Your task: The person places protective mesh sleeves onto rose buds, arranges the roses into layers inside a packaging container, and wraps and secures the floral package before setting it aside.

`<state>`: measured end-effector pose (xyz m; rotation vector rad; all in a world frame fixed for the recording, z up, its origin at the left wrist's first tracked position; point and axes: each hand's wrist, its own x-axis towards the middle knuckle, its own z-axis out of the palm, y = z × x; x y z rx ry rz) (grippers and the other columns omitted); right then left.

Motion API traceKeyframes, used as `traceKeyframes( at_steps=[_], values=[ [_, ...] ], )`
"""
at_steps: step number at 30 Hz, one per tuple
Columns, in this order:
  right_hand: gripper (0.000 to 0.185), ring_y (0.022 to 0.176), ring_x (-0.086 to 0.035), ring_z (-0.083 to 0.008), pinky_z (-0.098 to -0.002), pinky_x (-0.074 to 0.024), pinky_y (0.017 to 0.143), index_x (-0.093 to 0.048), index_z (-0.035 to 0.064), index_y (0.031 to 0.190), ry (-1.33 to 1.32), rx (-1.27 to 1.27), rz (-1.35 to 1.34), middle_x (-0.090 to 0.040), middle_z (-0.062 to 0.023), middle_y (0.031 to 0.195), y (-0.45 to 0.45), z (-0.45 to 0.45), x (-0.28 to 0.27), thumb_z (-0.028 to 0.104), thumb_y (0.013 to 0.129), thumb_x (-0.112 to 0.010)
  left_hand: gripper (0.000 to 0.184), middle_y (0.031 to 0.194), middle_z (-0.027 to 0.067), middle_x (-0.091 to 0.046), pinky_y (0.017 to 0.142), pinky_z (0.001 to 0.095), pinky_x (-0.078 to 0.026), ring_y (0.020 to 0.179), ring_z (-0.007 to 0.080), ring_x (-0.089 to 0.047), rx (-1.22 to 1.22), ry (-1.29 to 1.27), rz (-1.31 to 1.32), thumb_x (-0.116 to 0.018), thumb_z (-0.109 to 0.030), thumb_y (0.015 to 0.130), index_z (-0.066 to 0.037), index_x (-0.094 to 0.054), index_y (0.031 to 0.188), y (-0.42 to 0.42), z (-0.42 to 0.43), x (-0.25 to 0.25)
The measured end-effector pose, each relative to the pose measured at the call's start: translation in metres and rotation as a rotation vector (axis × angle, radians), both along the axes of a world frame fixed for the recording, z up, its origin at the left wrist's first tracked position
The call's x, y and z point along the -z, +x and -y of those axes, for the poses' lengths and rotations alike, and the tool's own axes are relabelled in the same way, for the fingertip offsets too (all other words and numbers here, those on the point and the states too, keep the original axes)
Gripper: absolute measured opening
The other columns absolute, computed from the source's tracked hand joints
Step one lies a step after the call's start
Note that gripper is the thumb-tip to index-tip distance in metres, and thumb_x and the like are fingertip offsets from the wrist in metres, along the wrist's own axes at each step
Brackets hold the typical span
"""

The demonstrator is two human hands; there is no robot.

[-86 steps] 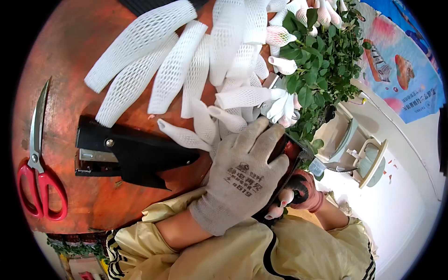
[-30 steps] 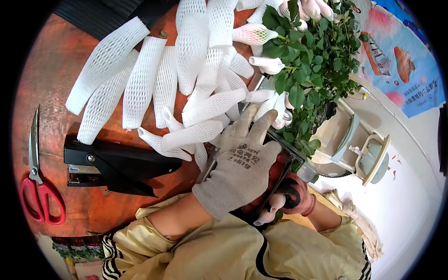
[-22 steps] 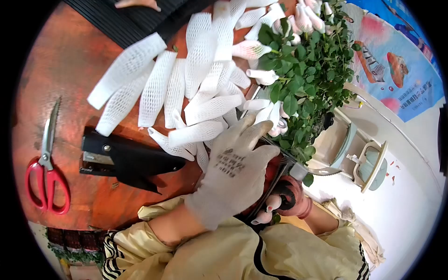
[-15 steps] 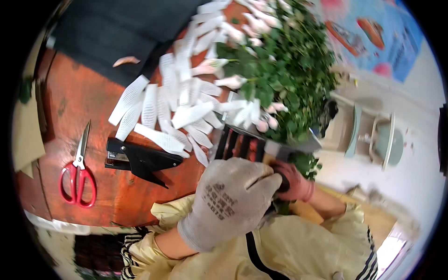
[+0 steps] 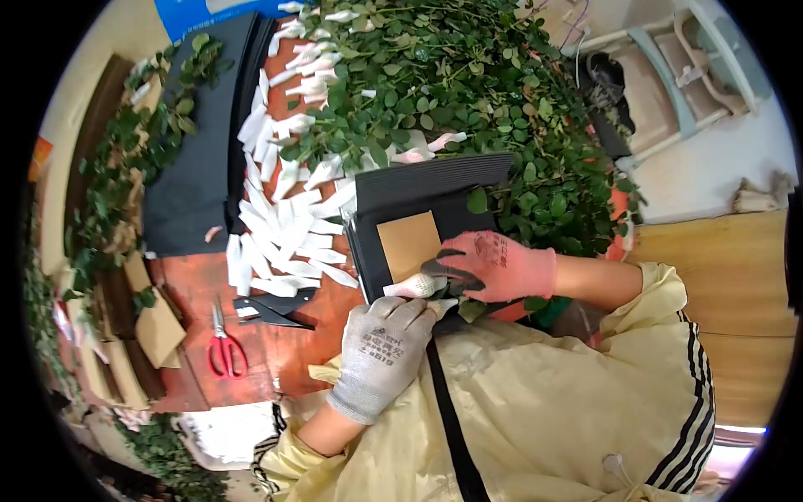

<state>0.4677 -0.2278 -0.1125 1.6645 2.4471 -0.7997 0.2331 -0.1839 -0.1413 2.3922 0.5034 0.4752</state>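
My left hand [image 5: 381,351], in a grey glove with printing, rests at the near left corner of a black corrugated sheet [image 5: 435,180]. Its fingers are curled and their tips are hidden. My right hand [image 5: 495,266], in a pink glove with dark fingertips, has its fingers closed at a rosebud in a white net sleeve [image 5: 416,287]. A second pale sleeved bud [image 5: 442,307] lies just below, between the two hands. Under the buds, a brown cardboard piece [image 5: 408,243] lies on the black sheet.
White net sleeves [image 5: 288,230] are heaped left of the sheet. Leafy rose stems [image 5: 452,75] fill the far side. Red-handled scissors [image 5: 224,351] and a black stapler [image 5: 276,309], partly covered, lie on the reddish table [image 5: 188,289]. Black sheets [image 5: 196,142] are stacked far left.
The view has swung and pulled back. My hands, together over a dark object before, are now apart over the black sheet. The cardboard and sleeved buds now show between them.
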Motion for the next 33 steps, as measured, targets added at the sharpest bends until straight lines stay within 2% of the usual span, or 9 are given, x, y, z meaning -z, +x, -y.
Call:
traceKeyframes(
  at_steps=[5, 15, 17, 21, 26, 29, 30, 32, 33],
  values=[
    [0.054, 0.103, -0.056, -0.0294, -0.0368, -0.0446, 0.090, -0.052, 0.0034, 0.118, 0.201, -0.116, -0.056, -0.055, -0.0145, 0.114, 0.008, 0.012, 0.032, 0.029, 0.072, -0.065, 0.035, 0.100, 0.0058, -0.062, 0.077, 0.0392, -0.042, 0.089, 0.0268, -0.058, -0.127, 0.137, 0.050, -0.069, -0.028, 0.072, -0.009, -0.063, 0.101, 0.020, -0.003, -0.019],
    [0.037, 0.100, -0.059, -0.0269, -0.0391, -0.0447, 0.091, -0.059, 0.0114, 0.110, 0.143, 0.030, -0.199, -0.061, -0.0130, 0.103, 0.094, -0.147, -0.082, 0.026, 0.076, -0.060, 0.037, 0.101, 0.0048, -0.060, 0.077, 0.0398, -0.043, 0.091, 0.0266, -0.057, -0.079, 0.005, -0.334, -0.070, -0.038, 0.071, -0.013, -0.066, 0.097, 0.043, -0.009, -0.029],
    [0.037, 0.102, -0.058, -0.0295, -0.0410, -0.0450, 0.090, -0.059, 0.0085, 0.109, 0.532, 0.090, -0.128, -0.061, -0.0139, 0.106, 0.113, -0.208, -0.031, 0.023, 0.076, -0.060, 0.038, 0.103, 0.0050, -0.060, 0.079, 0.0401, -0.043, 0.094, 0.0268, -0.057, -0.049, -0.003, -0.347, -0.070, -0.038, 0.071, -0.012, -0.066, 0.099, 0.043, -0.022, -0.037],
    [0.038, 0.099, -0.059, -0.0311, -0.0372, -0.0419, 0.093, -0.057, 0.0059, 0.109, 0.507, 0.167, 0.368, -0.062, -0.0139, 0.105, 0.116, -0.320, 0.040, 0.028, 0.079, -0.060, 0.038, 0.090, 0.0076, -0.064, 0.069, 0.0371, -0.048, 0.079, 0.0259, -0.062, 0.132, -0.233, -0.064, -0.070, -0.028, 0.073, -0.007, -0.065, 0.104, 0.025, -0.080, -0.101],
    [0.024, 0.094, -0.060, -0.0243, -0.0418, -0.0443, 0.083, -0.062, 0.0114, 0.098, 0.355, 0.010, 0.605, -0.065, -0.0080, 0.099, 0.125, -0.377, 0.101, 0.025, 0.082, -0.053, 0.028, 0.089, 0.0127, -0.065, 0.073, 0.0359, -0.049, 0.080, 0.0307, -0.062, -0.301, -0.294, -0.107, -0.067, -0.023, 0.075, -0.001, -0.066, 0.093, 0.018, -0.183, -0.062],
    [0.016, 0.079, -0.062, -0.0209, -0.0386, -0.0444, 0.075, -0.063, 0.0152, 0.091, 0.656, 0.088, 0.648, -0.065, -0.0040, 0.083, 0.117, -0.366, 0.050, 0.019, 0.081, -0.050, 0.034, 0.104, 0.0155, -0.063, 0.083, 0.0392, -0.047, 0.097, 0.0349, -0.059, -0.342, -0.104, -0.071, -0.067, -0.025, 0.074, -0.001, -0.065, 0.097, 0.036, -0.222, 0.040],
    [0.019, 0.088, -0.061, -0.0222, -0.0412, -0.0430, 0.079, -0.063, 0.0151, 0.094, 0.800, 0.190, 0.370, -0.065, -0.0047, 0.091, 0.127, -0.377, 0.043, 0.018, 0.081, -0.050, 0.043, 0.108, 0.0161, -0.061, 0.087, 0.0393, -0.045, 0.103, 0.0343, -0.056, -0.302, 0.004, -0.148, -0.067, -0.028, 0.073, -0.002, -0.061, 0.107, 0.036, -0.224, 0.056],
    [0.030, 0.092, -0.056, -0.0243, -0.0422, -0.0406, 0.077, -0.056, 0.0122, 0.107, 1.305, 0.216, 0.653, -0.058, -0.0082, 0.103, 0.124, -0.377, 0.007, 0.017, 0.078, -0.047, 0.059, 0.115, 0.0163, -0.058, 0.094, 0.0391, -0.041, 0.110, 0.0339, -0.052, -0.295, 0.040, -0.323, -0.067, -0.034, 0.073, -0.004, -0.054, 0.121, 0.046, -0.225, 0.079],
    [0.034, 0.096, -0.054, -0.0257, -0.0430, -0.0407, 0.081, -0.054, 0.0109, 0.112, 1.185, 0.109, 0.611, -0.056, -0.0103, 0.104, 0.115, -0.367, 0.006, 0.019, 0.079, -0.048, 0.066, 0.118, 0.0160, -0.057, 0.097, 0.0387, -0.040, 0.113, 0.0340, -0.051, -0.333, -0.029, -0.412, -0.067, -0.038, 0.072, -0.005, -0.051, 0.127, 0.053, -0.227, 0.089]
  ],
)
